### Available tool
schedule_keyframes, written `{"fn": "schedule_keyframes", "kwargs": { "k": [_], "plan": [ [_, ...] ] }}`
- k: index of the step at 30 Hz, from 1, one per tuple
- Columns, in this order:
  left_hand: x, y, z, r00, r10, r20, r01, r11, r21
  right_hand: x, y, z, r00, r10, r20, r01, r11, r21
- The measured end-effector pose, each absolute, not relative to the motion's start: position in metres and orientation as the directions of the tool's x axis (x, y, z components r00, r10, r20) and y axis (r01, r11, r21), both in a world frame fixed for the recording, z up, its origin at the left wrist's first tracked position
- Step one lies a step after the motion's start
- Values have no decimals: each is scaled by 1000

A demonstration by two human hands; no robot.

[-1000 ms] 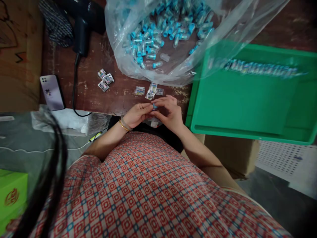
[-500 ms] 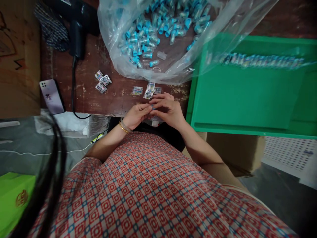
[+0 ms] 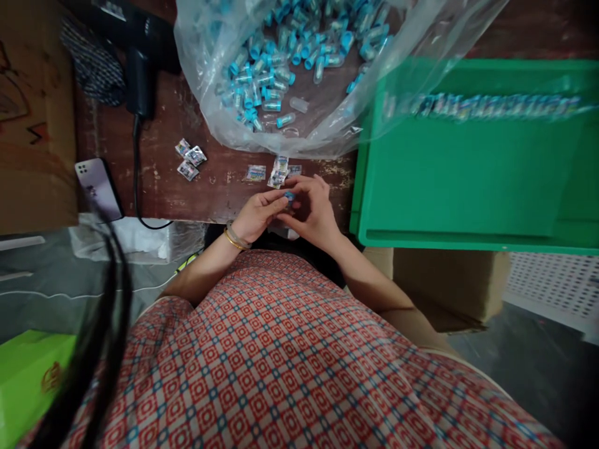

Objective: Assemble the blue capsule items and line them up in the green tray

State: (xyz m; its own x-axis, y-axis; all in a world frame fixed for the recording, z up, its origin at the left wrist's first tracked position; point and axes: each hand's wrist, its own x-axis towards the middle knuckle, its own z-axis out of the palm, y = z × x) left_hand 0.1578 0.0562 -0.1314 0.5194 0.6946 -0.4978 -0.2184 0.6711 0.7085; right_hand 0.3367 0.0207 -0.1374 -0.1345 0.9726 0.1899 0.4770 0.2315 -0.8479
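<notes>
Near the table's front edge, my left hand pinches a small blue-capped vial between thumb and fingers. Only its blue part shows; the rest is hidden by the fingers. My right hand curls round the same vial from the other side, fingertips at the blue part and thumb below. Just beyond the fingers lie a few small printed sachets, one partly behind the right hand. A single sachet lies left of them. Farther up, a clear plastic bag lies open with many blue-capped vials inside.
To the right stands a green tray with a row of vials along its far side. At left are three sachets, a phone, a black heat gun or hair dryer with its cord, and a cardboard box.
My right hand has opened slightly around the vial, its thumb lower, so more of the blue part shows. My left hand keeps its pinch. The view has shifted a little.
</notes>
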Motion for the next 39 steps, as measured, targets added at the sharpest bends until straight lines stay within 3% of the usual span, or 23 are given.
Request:
{"fn": "schedule_keyframes", "kwargs": {
  "k": [4, 8, 12, 19, 29, 35, 39],
  "plan": [
    [159, 55, -135, 503, 723, -474, -222, 638, 738, 344, 20, -137, -62, 966, 250, 470, 250, -847],
    [160, 55, -136, 479, 755, -448, -203, 592, 780, 354, 24, -129, -160, 965, 208, 472, 259, -842],
    [160, 57, -134, 445, 784, -433, -185, 553, 813, 361, 21, -124, -177, 972, 155, 318, 205, -925],
    [164, 57, -133, 507, 692, -513, -236, 684, 690, 349, 5, -145, -110, 991, 80, 319, 111, -941],
    [170, 52, -137, 508, 694, -510, -294, 696, 655, 344, -1, -150, -42, 998, 52, 256, 61, -965],
    [185, 52, -130, 467, 742, -481, -322, 650, 688, 348, 8, -147, -71, 997, -20, -5, -20, -1000],
    [200, 54, -117, 477, 747, -463, -298, 633, 715, 361, 11, -137, -52, 998, -33, -18, -34, -999]
  ]
}}
